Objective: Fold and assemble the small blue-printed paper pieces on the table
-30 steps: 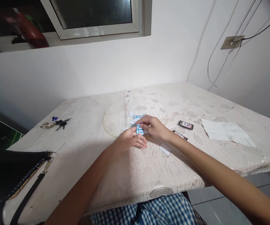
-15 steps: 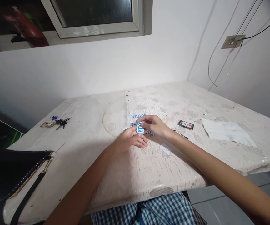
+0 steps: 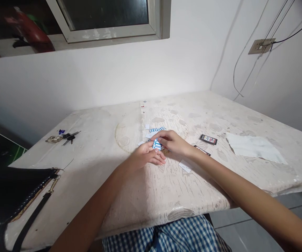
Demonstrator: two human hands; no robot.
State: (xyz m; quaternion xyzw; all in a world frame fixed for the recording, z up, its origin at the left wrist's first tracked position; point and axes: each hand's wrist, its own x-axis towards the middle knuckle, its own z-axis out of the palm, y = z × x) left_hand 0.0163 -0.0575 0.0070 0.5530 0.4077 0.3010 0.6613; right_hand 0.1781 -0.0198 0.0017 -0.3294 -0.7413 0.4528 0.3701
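Between my two hands is a small white piece with blue outlined shapes [image 3: 157, 144], possibly paper or a sticker; its exact kind is unclear. My left hand [image 3: 146, 154] holds it from the left, thumb across its lower edge and the other fingers extended beneath. From above right, my right hand [image 3: 172, 141] pinches its upper right side, partly covering it. Just beyond my hands lies a white strip with blue outlined boxes [image 3: 157, 130], beside small white scraps [image 3: 147, 126]. A white paper slip [image 3: 185, 166] rests below my right wrist.
To the right lie a dark flat packet with a printed label [image 3: 208, 139] and a ragged white sheet [image 3: 256, 148]. Keys [image 3: 71, 136] and a black bag with a strap [image 3: 22, 190] are on the left. A wall [image 3: 119, 77] borders the table's far edge.
The blue and white piece has tilted and shows less of its face between my fingers. My right fingers have shifted slightly left and down; my left hand is nearly still.
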